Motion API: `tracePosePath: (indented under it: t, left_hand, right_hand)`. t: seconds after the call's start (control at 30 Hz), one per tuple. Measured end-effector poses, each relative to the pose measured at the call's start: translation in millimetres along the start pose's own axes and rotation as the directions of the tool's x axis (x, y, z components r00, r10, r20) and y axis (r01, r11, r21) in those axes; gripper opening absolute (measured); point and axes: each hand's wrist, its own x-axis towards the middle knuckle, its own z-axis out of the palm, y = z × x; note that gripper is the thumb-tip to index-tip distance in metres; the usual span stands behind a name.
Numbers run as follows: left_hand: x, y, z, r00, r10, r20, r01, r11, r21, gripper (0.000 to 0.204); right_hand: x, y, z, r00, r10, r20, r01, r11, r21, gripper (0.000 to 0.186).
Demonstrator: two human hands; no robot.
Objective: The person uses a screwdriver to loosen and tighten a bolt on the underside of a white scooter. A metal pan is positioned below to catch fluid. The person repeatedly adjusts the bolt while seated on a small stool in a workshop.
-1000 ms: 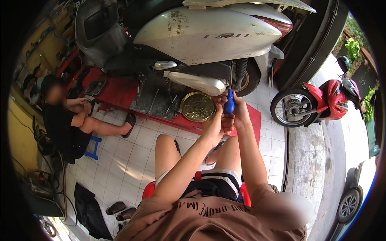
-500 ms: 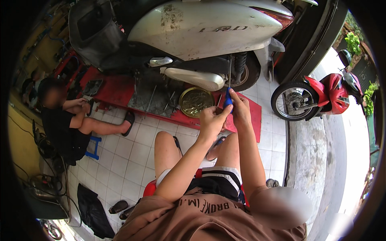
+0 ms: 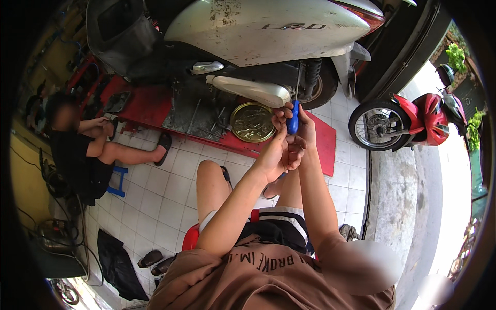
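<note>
My right hand [image 3: 306, 132] is closed round the blue handle of a screwdriver [image 3: 293, 123], its fingers reaching across from behind. The thin metal shaft points up and away toward the scooter's rear shock absorber [image 3: 311, 75]; I cannot tell whether its tip touches anything. My left hand [image 3: 277, 157] is just below and left of the handle. Its palm is turned up, the fingers loosely curled and apart, and nothing shows in them. Beyond both hands is a silver and black scooter [image 3: 258, 39], side on, with a pale cover [image 3: 251, 90] low on its flank.
Under the scooter lies a red platform [image 3: 319, 142]. On it are a round gold-coloured tray [image 3: 252, 135] with small metal parts and several tools on a dark mat [image 3: 188, 121]. A person in black [image 3: 80, 150] sits at left. A red motorbike [image 3: 413, 121] stands at right.
My left hand has come off the screwdriver handle and moved down, its fingers loosening. The right hand keeps the screwdriver, its fingers now wrapped farther round it. The view has shifted slightly.
</note>
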Motion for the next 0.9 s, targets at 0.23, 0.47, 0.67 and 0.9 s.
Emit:
tracePosePath:
  t: [0.23, 0.47, 0.67, 0.9]
  left_hand:
    - [3, 1, 2, 0.973, 0.144, -0.18, -0.125, 0.986, 0.114, 0.038]
    - [3, 1, -2, 0.606, 0.794, 0.051, -0.21, 0.097, 0.973, 0.041]
    - [-4, 8, 2, 0.968, 0.165, -0.188, -0.094, 0.937, 0.335, 0.051]
    - [9, -1, -5, 0.965, 0.124, -0.233, -0.157, 0.979, -0.129, 0.038]
  right_hand:
    - [-13, -15, 11, 0.914, -0.016, -0.406, -0.186, 0.871, -0.454, 0.037]
    - [-15, -17, 19, 0.833, -0.273, -0.481, -0.255, 0.582, -0.772, 0.034]
    - [-11, -14, 7, 0.967, 0.03, -0.254, -0.114, 0.939, -0.324, 0.028]
    - [-14, -16, 5, 0.903, -0.113, -0.414, -0.15, 0.821, -0.551, 0.032]
